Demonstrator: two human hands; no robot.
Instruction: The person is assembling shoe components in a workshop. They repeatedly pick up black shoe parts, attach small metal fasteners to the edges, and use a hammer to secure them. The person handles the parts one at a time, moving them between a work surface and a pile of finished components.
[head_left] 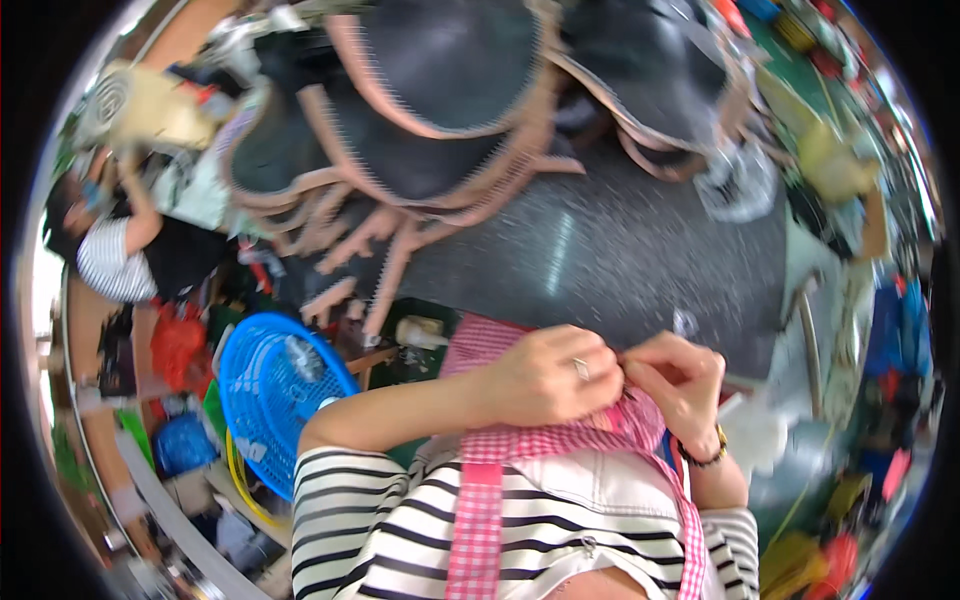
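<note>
Head view: pink checked apron (560, 440), likely light, soft; best pinched at edge. Left hand (560, 375) curled closed, right hand (685, 385) fingertips together; what the grip clamps, cannot tell.

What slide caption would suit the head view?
Left hand and right hand together at a pink checked apron, beside a dark worktable bearing black, tan-edged pieces.

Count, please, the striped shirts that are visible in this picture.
2. One striped shirt is under the pink checked apron, at the bottom; the other striped shirt is on the co-worker at far left. More could be hidden.
</note>
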